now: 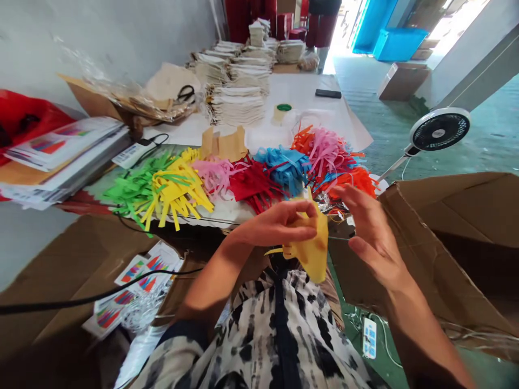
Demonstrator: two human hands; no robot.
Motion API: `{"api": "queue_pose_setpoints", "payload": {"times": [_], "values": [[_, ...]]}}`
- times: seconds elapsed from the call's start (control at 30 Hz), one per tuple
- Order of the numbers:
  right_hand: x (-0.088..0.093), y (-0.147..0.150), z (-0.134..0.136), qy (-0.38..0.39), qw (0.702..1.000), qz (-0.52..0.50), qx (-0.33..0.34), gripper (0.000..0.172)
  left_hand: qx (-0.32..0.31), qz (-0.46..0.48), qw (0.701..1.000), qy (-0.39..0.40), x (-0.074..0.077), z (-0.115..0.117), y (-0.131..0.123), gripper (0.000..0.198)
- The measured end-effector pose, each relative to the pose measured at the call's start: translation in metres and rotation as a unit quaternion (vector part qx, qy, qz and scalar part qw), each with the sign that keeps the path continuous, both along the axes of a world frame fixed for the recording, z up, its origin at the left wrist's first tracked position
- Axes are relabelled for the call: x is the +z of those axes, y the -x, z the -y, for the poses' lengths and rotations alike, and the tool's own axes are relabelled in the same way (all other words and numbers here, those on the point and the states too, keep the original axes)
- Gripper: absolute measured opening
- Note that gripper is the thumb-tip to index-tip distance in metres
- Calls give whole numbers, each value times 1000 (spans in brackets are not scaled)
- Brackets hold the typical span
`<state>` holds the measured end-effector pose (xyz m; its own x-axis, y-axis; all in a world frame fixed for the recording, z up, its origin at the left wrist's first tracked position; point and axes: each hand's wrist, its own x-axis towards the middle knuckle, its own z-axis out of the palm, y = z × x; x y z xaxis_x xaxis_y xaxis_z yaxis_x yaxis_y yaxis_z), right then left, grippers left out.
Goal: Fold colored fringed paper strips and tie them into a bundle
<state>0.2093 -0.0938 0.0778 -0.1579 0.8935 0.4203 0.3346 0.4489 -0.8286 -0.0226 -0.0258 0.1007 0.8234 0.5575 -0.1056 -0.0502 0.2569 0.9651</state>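
Note:
My left hand [290, 221] is closed, with the fingers pinching a piece of yellow fringed tissue paper [316, 248] that hangs over my lap. To its right, my right hand [371, 232] is raised with fingers apart and nothing in it. Beyond my hands, bunches of fringed paper lie along the table's near edge: green [133, 186], yellow [178, 186], pink [214, 175], red [257, 186] and blue [286, 165]. At the right end is a mixed heap with orange fringe [357, 181] and pink on top.
Stacks of white bundles [237, 102] stand farther back on the table [300, 89], near a tape roll [283, 111] and a black phone [328, 94]. An open cardboard box [454, 216] and a fan [440, 129] stand at right. Another box [52, 265] holds printed cards [133, 275] at left.

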Motion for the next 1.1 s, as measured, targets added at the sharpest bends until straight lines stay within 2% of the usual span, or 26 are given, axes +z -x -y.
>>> {"api": "queue_pose_setpoints", "payload": {"times": [0.03,0.1,0.17,0.27,0.37,0.4,0.43,0.5,0.53,0.57,0.6,0.63,0.7,0.73,0.77,0.83,0.93,1.03,1.1], "values": [[-3,-2,-5,52,997,-14,59,67,-32,-5,999,-5,3,-1,2,34],[-11,-4,-11,152,977,-47,144,55,-63,-20,997,-26,8,-3,6,30],[-21,-4,-12,228,956,-92,162,40,-76,-56,994,-49,11,-9,11,29],[-30,-6,-15,288,945,-119,100,42,-61,-129,984,-102,10,-29,19,32],[-37,-9,-30,286,957,-45,-6,43,-14,-215,953,-211,4,-53,24,31],[-40,-10,-38,271,961,4,-45,41,16,-259,927,-270,0,-59,24,30],[-44,-10,-47,250,962,68,-86,38,66,-309,887,-337,-4,-64,22,28],[-52,-9,-64,204,944,208,-156,30,201,-381,773,-467,-16,-65,13,26],[-56,-8,-72,188,929,265,-180,26,261,-387,718,-517,-25,-61,7,26],[-60,-6,-78,178,914,307,-195,21,292,-366,687,-556,-34,-55,1,27],[-63,-5,-83,174,905,333,-201,18,276,-318,690,-588,-45,-48,-6,27],[-66,-3,-86,173,900,345,-202,17,228,-260,709,-615,-57,-40,-11,29],[-66,-1,-88,170,894,360,-204,23,108,-205,738,-634,-82,-26,-17,59],[-65,-1,-86,158,890,375,-206,27,81,-209,745,-629,-93,-21,-18,72],[-63,-1,-82,133,885,395,-207,30,70,-221,749,-621,-103,-18,-18,78],[-59,1,-69,54,873,441,-202,34,84,-253,752,-603,-117,-15,-17,71],[-61,6,-42,-34,865,480,-145,40,125,-286,742,-593,-125,-14,-14,52],[-74,12,-22,-34,865,492,-93,51,123,-306,725,-605,-124,-10,-12,43],[-83,12,-16,-35,858,507,-78,47,113,-314,717,-612,-122,-8,-9,40]]}}
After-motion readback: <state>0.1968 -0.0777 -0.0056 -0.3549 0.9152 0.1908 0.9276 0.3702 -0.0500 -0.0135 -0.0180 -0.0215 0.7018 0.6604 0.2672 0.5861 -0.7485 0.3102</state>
